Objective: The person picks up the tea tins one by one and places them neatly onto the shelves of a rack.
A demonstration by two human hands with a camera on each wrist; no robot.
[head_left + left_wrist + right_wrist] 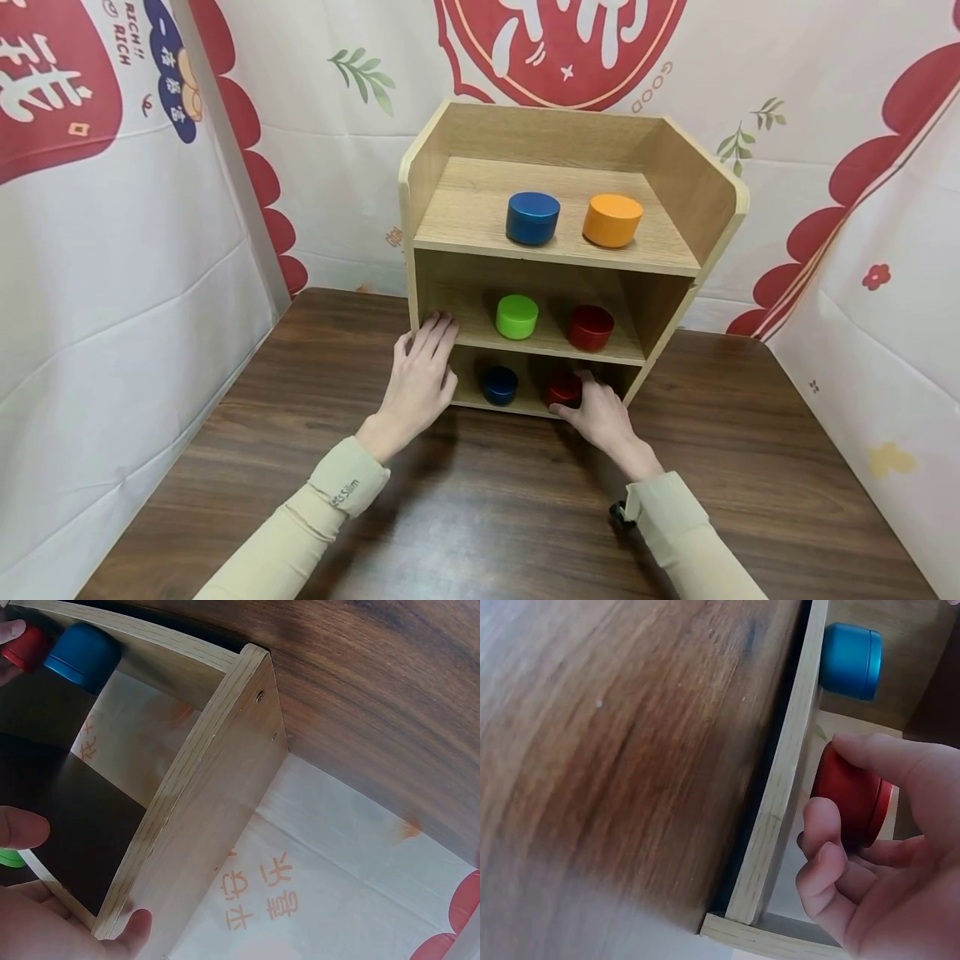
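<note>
A small wooden shelf unit [555, 260] stands on the dark table. My left hand [422, 375] holds its left side panel [187, 795] low down, with fingers on both sides of the panel's front edge. On the bottom level, my right hand [602, 414] grips a round red tin [847, 791] between thumb and fingers; the hand partly covers it. To the left of that tin sits a dark blue tin [500, 385]. One level up are a green tin [517, 317] and a dark red tin [590, 327].
On the top level stand a blue tin [532, 218] and an orange tin [612, 221], between raised side walls. Printed white cloth [337, 192] hangs behind and beside the brown wooden table [480, 508].
</note>
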